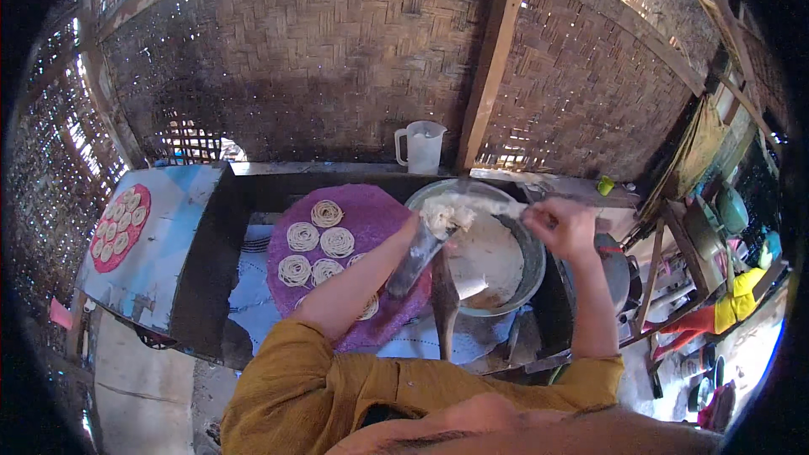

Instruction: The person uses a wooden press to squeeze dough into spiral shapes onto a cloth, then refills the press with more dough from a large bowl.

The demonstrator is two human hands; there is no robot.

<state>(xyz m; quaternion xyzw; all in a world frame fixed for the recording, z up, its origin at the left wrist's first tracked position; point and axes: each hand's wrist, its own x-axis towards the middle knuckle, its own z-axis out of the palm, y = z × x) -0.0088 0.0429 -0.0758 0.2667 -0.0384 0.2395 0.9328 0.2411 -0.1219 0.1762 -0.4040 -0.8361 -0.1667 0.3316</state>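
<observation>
My left hand [418,225] is mostly hidden at the mouth of a grey tube [411,263], which slants over the purple mat and appears to be held there. A lump of pale dough [447,216] sits at the tube's upper end. Closed fingers of my right hand [559,224] grip the end of a pale, elongated, dough-smeared piece [484,205] reaching toward the lump. Below both hands is a round metal basin [536,274] with a pale floury mass [493,253] inside. A wooden tool [443,307] leans at its near left side, beside a small white piece [470,286].
Several coiled noodle-like dough rounds [337,243] lie on the purple mat [383,200]. More rounds lie on a red mat [145,232] at far left. A clear pitcher [424,148] stands against the woven wall. A person in a yellow top [735,297] is at far right.
</observation>
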